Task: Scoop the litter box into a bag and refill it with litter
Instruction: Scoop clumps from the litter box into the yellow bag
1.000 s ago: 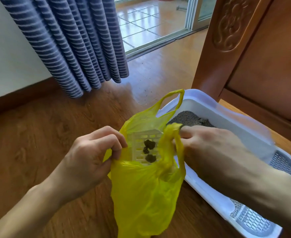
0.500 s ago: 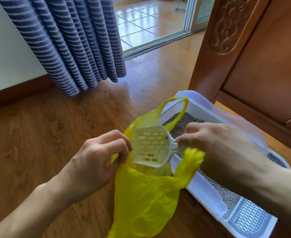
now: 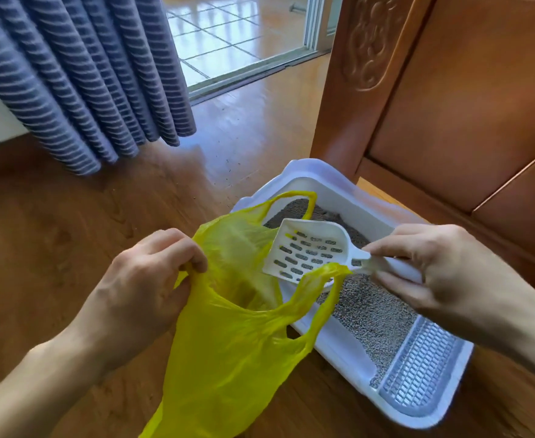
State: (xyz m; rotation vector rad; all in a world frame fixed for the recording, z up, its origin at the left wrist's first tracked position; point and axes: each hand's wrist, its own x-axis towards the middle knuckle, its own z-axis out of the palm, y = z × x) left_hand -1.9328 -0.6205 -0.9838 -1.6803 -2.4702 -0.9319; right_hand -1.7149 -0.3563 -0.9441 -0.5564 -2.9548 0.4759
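A yellow plastic bag [image 3: 228,343] hangs open in front of me. My left hand [image 3: 143,289] pinches its left edge. My right hand [image 3: 443,276] grips the handle of a white slotted scoop [image 3: 310,251], whose empty head is level over the bag's mouth and the near wall of the litter box. One bag handle drapes across the front edge of the scoop. The white litter box [image 3: 332,346] sits on the floor to the right, holding grey litter [image 3: 370,311], with a grated step [image 3: 418,377] at its near end.
A carved wooden door [image 3: 449,105] stands right behind the box. A striped blue curtain [image 3: 79,80] hangs at the back left. Scattered litter grains lie on the wooden floor [image 3: 54,232] between curtain and box. A sliding door track [image 3: 244,77] leads to a tiled area.
The scoop held dark clumps inside the bag a second ago. My right hand has since lifted it out to the right, empty. My left hand kept its hold on the bag.
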